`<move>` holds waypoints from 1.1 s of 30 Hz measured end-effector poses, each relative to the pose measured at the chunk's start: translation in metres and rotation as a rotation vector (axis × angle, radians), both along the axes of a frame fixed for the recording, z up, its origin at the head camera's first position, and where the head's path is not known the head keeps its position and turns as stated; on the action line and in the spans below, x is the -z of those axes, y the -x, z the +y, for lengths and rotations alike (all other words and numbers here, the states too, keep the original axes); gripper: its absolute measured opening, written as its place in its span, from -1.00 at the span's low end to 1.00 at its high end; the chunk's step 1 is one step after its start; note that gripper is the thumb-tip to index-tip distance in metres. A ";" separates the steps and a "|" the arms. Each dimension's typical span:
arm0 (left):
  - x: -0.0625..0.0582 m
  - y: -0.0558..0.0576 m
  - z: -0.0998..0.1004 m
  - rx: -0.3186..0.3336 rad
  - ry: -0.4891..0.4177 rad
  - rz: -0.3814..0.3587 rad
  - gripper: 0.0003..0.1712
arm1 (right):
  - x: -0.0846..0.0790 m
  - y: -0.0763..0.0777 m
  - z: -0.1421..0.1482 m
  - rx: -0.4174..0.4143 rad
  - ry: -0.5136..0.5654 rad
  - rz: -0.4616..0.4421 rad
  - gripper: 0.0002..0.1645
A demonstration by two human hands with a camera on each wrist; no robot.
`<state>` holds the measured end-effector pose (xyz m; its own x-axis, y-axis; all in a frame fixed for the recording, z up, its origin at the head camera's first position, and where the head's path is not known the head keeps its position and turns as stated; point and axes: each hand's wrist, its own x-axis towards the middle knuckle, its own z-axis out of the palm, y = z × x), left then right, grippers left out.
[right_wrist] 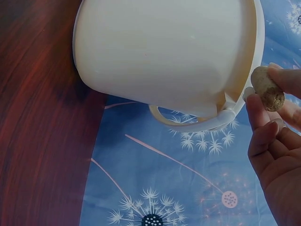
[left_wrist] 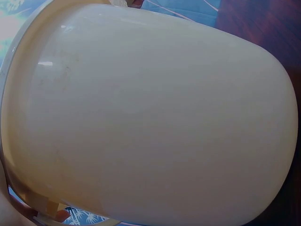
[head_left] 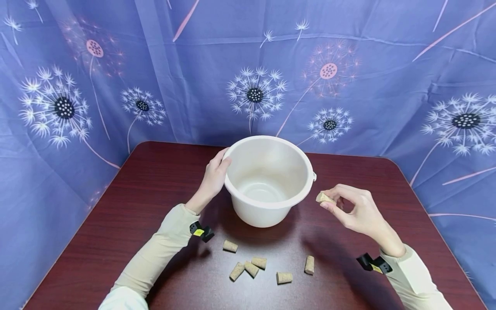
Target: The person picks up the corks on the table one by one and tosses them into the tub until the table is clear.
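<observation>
A white plastic bucket point(head_left: 267, 211) appears over the middle of the table, its mouth tipped toward the head camera and its inner bottom showing. My left hand point(head_left: 215, 174) grips its rim on the left side, thumb over the edge and most fingers hidden behind it. To the right of the bucket, my right hand point(head_left: 358, 209) pinches a cork point(right_wrist: 267, 89) between thumb and fingertips, close to the rim. Several more corks point(head_left: 251, 269) lie loose on the table in front of the bucket, some of them touching.
The dark red wooden table point(head_left: 174, 168) ends at a blue curtain point(head_left: 201, 86) printed with dandelions at the back and sides. A bucket handle point(right_wrist: 188, 126) hangs behind the bucket. A dark wrist camera point(head_left: 373, 263) is strapped at the right sleeve.
</observation>
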<state>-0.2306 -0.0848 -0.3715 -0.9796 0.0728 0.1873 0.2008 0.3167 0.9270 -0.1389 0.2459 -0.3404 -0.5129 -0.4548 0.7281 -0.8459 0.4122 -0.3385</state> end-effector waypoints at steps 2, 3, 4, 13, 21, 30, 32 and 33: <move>0.000 0.000 0.000 0.000 0.003 0.001 -0.47 | -0.001 0.000 0.000 0.010 -0.002 0.004 -0.87; 0.000 0.000 0.000 -0.002 0.004 0.002 -0.47 | -0.001 0.000 0.000 0.013 -0.002 0.007 -0.86; 0.000 0.000 0.000 -0.003 0.006 0.003 -0.47 | -0.001 0.000 0.000 0.015 0.000 0.009 -0.85; 0.000 0.000 0.001 -0.003 0.004 0.004 -0.47 | -0.003 0.002 -0.004 0.018 0.015 0.019 -0.83; 0.000 0.001 0.000 0.002 -0.010 0.004 -0.47 | -0.004 0.002 -0.005 0.011 0.017 0.018 -0.82; 0.000 0.000 0.000 0.000 -0.015 0.001 -0.47 | -0.005 0.004 -0.005 0.016 0.033 0.043 -0.91; 0.000 0.000 0.000 -0.003 -0.014 0.001 -0.47 | -0.005 0.004 -0.005 0.019 0.035 0.046 -0.91; 0.000 0.000 0.000 -0.003 -0.012 0.001 -0.47 | -0.005 0.004 -0.005 0.020 0.036 0.047 -0.90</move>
